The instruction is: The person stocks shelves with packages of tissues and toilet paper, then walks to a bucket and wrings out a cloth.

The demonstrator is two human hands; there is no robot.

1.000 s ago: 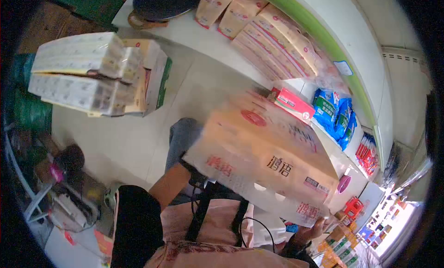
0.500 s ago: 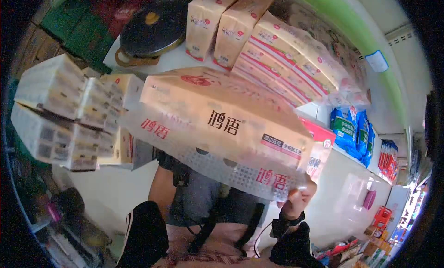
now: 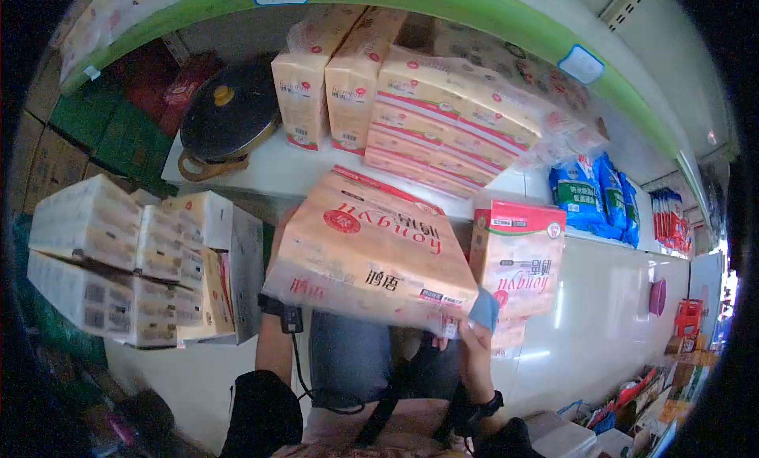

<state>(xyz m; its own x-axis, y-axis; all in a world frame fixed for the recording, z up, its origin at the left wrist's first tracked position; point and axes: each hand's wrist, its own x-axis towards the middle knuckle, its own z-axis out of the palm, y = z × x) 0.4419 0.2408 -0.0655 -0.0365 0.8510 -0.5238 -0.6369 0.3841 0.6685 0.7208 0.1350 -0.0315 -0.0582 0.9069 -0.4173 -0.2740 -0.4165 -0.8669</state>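
A large plastic-wrapped tissue pack (image 3: 371, 245), peach with red print, is held tilted above my lap. My right hand (image 3: 473, 341) grips the clear wrapper at its near right corner, fingers closed on the film. At the pack's left end is my left hand, mostly hidden behind the pack; its forearm (image 3: 274, 343) with a dark wrist strap shows below. A second tissue pack (image 3: 518, 256) with a red top band stands just right of the held one. To the left, an open carton (image 3: 247, 260) holds a tissue pack, with more wrapped packs (image 3: 87, 229) beside it.
On the white shelf (image 3: 261, 169) ahead stand two upright tissue packs (image 3: 348, 102), a stack of packs (image 3: 443, 134) and a lidded pan (image 3: 229, 110). Blue bags (image 3: 589, 193) sit farther right. A green shelf rail (image 3: 443, 7) crosses above.
The held pack has tilted and moved lower, so its broad printed face shows. My right hand has shifted left with its corner. The view has tipped up, showing more shelf rail.
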